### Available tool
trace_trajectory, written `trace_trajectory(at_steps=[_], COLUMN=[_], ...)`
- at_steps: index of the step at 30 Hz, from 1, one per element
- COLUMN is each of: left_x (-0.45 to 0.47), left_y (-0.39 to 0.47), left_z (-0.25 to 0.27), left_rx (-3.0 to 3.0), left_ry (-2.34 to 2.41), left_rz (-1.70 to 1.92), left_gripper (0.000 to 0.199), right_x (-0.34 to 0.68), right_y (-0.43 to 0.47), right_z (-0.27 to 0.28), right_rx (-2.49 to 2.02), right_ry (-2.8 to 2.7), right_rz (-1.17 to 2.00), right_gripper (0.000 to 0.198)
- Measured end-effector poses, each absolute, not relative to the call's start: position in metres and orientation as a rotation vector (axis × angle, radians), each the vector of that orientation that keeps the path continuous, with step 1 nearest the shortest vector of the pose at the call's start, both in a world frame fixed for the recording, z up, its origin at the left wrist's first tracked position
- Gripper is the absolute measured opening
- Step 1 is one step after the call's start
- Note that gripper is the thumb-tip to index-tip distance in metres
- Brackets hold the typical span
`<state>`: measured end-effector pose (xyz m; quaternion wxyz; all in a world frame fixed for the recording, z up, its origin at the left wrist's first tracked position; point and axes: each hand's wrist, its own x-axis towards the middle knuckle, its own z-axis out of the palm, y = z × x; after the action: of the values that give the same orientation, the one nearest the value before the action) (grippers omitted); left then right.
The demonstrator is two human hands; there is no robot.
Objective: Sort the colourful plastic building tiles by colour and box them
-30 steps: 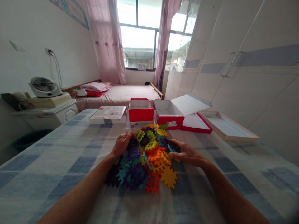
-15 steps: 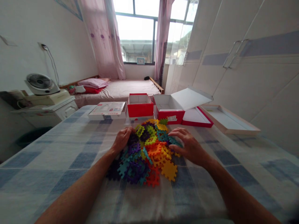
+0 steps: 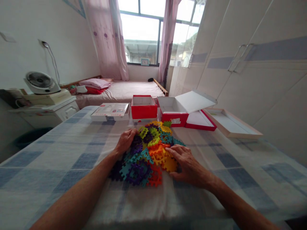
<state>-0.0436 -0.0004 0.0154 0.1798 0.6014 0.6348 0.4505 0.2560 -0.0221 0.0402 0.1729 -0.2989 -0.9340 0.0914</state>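
A heap of interlocking plastic tiles with toothed edges lies on the cloth between my two hands. My left hand (image 3: pixel 126 140) is at the heap's upper left, fingers curled together against dark purple tiles (image 3: pixel 137 140); what they hold, if anything, is hidden. On the other side, my right hand (image 3: pixel 187 163) rests with thumb and fingers apart against a yellow tile (image 3: pixel 169 164) and orange tiles (image 3: pixel 157 148). Teal tiles (image 3: pixel 166 137) and lime tiles (image 3: pixel 143 132) lie farther back. Nearest me are a purple tile (image 3: pixel 136 174) and a red-orange tile (image 3: pixel 155 176).
Behind the heap stand a red box (image 3: pixel 144 111), a red box with a raised white lid (image 3: pixel 174 119), a shallow red tray (image 3: pixel 201 122), a pale tray (image 3: pixel 235 124) and a flat white box (image 3: pixel 111 111). A checked cloth (image 3: pixel 96 145) covers the table.
My right hand has moved toward me and left, from the teal tile at the back right to the yellow and orange tiles. Yellow and teal tiles have shifted. My left hand stays put.
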Motion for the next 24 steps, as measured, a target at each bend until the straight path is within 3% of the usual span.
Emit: trace_trajectory(at_steps=[7, 19, 24], left_x=[-0.044, -0.045, -0.045], left_y=[0.001, 0.002, 0.001], left_z=[0.014, 0.013, 0.014], left_rx=[1.694, 1.730, 1.735], left_ry=[1.807, 1.815, 1.823], left_rz=[1.264, 1.260, 1.260], left_gripper=[0.048, 0.048, 0.047], right_x=[0.261, 0.241, 0.237], right_y=[-0.025, -0.013, -0.006], right_z=[0.040, 0.039, 0.039], right_rx=[-0.830, -0.833, -0.824], right_ry=[-2.515, -2.578, -2.566], right_rz=[0.195, -0.305, -0.180], right_gripper=[0.035, 0.033, 0.033])
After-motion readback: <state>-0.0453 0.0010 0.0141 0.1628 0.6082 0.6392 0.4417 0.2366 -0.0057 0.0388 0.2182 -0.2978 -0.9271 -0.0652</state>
